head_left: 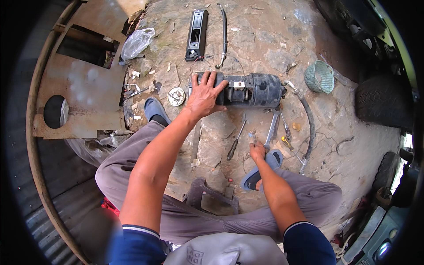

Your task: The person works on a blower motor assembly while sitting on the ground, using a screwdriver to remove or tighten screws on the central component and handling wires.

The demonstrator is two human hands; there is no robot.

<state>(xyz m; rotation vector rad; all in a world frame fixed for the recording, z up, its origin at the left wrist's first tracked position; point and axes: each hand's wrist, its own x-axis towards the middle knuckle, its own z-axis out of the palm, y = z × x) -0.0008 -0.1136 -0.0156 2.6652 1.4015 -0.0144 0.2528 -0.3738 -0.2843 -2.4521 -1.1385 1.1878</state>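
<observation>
Stone ground: motor [251,90] lies left-right under spread left hand [204,95]; right hand [257,151] pinches wrench [272,128].

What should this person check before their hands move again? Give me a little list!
1. Left hand flat on the black motor, steadying it: ok.
2. Right hand grips a small tool: ok; which tool: cannot tell.
3. Wrench and screwdriver lie close by on the ground: ok.
4. Hose joined to the motor's end: cannot tell.
5. Sandalled feet near loose tools: not ok.
</observation>
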